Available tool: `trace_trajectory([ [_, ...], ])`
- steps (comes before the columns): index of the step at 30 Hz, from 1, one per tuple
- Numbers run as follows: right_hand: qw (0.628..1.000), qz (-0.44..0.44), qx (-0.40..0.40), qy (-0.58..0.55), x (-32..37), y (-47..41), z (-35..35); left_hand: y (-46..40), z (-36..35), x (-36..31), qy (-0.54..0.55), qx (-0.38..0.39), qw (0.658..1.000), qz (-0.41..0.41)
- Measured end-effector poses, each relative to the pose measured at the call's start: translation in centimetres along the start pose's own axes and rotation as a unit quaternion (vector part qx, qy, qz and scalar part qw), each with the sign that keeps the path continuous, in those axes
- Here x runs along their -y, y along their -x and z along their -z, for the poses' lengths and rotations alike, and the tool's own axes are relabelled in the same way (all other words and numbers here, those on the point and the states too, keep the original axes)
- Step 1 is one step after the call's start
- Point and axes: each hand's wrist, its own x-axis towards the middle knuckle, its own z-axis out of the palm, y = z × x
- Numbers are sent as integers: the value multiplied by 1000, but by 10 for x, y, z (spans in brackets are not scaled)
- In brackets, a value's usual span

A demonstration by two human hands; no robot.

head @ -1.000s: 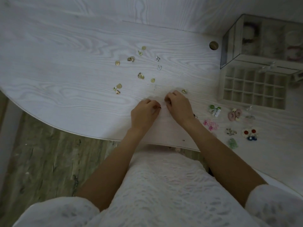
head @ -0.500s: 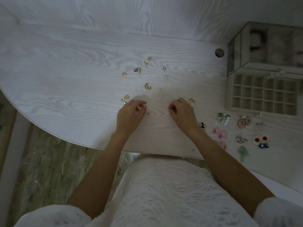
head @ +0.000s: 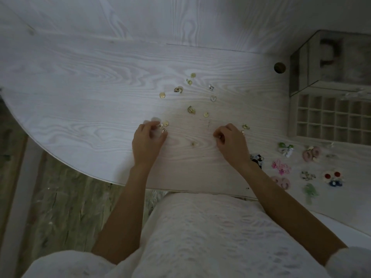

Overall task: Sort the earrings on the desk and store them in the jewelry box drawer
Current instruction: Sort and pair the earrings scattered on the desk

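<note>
Dim, bluish and underexposed throughout. Brightest across the pale desk [head: 84, 81] at upper left, fading darker toward the right and lower corners. Soft, faint shadows only. Wide-angle bending along the desk edge. Motion smear on the left hand [head: 147, 140] fingertips; jewelry box [head: 329, 63] murky, grainy, indistinct.

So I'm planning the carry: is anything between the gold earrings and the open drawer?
Nothing visible: bare desk lies between the gold earrings and the drawer; the colourful earrings sit nearer the person.
</note>
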Motion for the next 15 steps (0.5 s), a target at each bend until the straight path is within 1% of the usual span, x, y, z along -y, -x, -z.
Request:
trace_trajectory([
  [5,1000,2,2,-8,-2,2,-1,-3,-5,-4,-7,14,999,-33],
  [15,1000,2,5,-10,-3,2,-3,0,-6,-16,11,18,999,-39],
])
